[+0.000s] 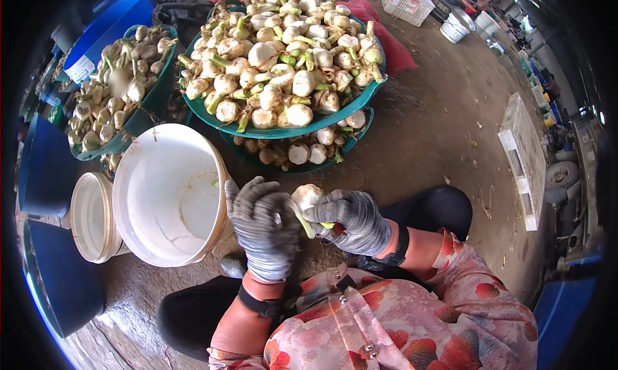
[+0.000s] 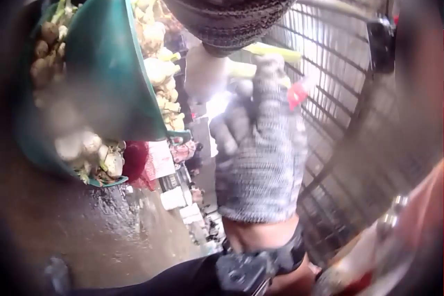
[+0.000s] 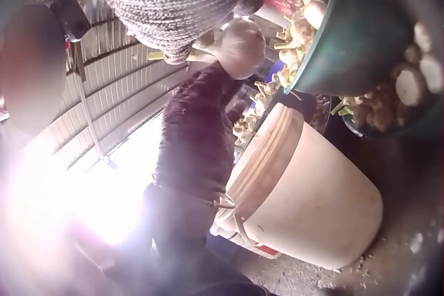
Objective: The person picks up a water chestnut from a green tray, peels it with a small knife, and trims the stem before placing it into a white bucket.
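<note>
Between my gloved hands is a whitish garlic bulb [image 1: 306,195] with a pale green stem [image 1: 305,224] angling down. My right hand [image 1: 353,221] grips the bulb near its stem, fingers curled. A small red piece [image 2: 297,95] shows at that hand in the left wrist view; its kind cannot be told. My left hand [image 1: 261,225] is close beside the bulb, blurred, its fingers loosely extended and apart from the thumb. From the right wrist view, the bulb [image 3: 243,49] appears round and white just below the right glove.
A large white bucket [image 1: 222,170] stands left of my hands, a smaller pail [image 1: 105,222] beside it. Ahead, green basins [image 1: 277,133] hold heaps of garlic bulbs. Blue tubs [image 1: 67,280] line the left. A white pallet [image 1: 520,157] lies to the right on the brown floor.
</note>
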{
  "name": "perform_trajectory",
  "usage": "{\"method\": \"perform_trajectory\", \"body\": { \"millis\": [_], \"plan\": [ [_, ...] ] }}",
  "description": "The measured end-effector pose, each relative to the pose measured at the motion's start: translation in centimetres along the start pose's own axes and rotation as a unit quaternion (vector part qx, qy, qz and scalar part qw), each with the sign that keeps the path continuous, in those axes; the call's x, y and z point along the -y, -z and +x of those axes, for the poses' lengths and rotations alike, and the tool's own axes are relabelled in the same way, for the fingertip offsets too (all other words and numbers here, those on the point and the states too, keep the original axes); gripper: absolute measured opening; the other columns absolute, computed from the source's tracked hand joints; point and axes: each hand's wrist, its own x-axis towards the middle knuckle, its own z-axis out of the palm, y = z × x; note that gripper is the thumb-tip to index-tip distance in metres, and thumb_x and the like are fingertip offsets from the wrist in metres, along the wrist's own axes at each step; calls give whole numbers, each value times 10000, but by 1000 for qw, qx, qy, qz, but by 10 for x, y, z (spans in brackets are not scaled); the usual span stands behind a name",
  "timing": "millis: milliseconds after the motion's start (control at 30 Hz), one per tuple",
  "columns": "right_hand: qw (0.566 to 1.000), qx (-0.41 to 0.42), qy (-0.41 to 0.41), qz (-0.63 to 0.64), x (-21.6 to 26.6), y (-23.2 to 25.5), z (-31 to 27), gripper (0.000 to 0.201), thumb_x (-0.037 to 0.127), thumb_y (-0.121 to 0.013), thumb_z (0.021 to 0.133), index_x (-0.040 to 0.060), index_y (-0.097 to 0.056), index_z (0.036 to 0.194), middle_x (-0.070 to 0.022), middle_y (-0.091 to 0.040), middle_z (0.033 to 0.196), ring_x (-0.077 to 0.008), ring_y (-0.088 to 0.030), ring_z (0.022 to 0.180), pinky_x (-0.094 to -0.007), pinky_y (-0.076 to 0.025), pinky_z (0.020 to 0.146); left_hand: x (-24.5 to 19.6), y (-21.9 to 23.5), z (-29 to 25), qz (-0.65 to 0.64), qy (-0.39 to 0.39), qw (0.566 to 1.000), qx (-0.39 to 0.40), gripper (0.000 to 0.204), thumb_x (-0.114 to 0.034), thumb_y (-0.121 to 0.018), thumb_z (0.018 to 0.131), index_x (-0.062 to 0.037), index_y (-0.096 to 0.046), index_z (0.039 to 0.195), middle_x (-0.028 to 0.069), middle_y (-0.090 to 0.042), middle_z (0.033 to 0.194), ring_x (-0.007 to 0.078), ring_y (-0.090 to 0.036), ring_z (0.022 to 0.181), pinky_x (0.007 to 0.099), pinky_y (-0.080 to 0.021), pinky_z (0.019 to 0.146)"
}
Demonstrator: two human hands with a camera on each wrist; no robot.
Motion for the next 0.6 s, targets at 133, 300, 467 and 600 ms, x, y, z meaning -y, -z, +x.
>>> {"method": "perform_trajectory", "body": {
  "millis": [133,300,467,600],
  "plan": [
    [999,-27,-2,33,7,7,0,285,117,-829,778,130,-671,1015,-42,-715,867,-248,-671,699,-342,-538,631,30,9,1,-60,177,982,0,143,71,-620,829,-17,-632,941,114,-638,1015,280,-610,985,378,-482,920],
    [999,-41,-13,5,1,4,-2,261,124,-821,784,135,-674,998,-30,-706,864,-247,-662,694,-351,-529,630,14,18,-5,-253,118,958,71,309,-82,-717,837,-9,-596,1112,190,-568,1258,328,-552,1200,412,-437,1037],
    [999,-25,14,-23,-1,1,-2,275,137,-823,776,140,-674,1006,-41,-723,912,-250,-686,732,-350,-548,641,-3,11,-10,-198,127,966,110,196,-60,-749,772,-31,-643,935,190,-583,1235,345,-542,1198,414,-428,1034],
    [999,-28,16,-2,-2,2,-4,275,131,-821,776,137,-679,1011,-43,-727,884,-245,-688,712,-352,-548,626,9,0,-15,-307,220,924,58,97,24,-675,821,-14,-645,904,149,-614,1179,283,-571,1139,383,-438,1018]
  ]
}}
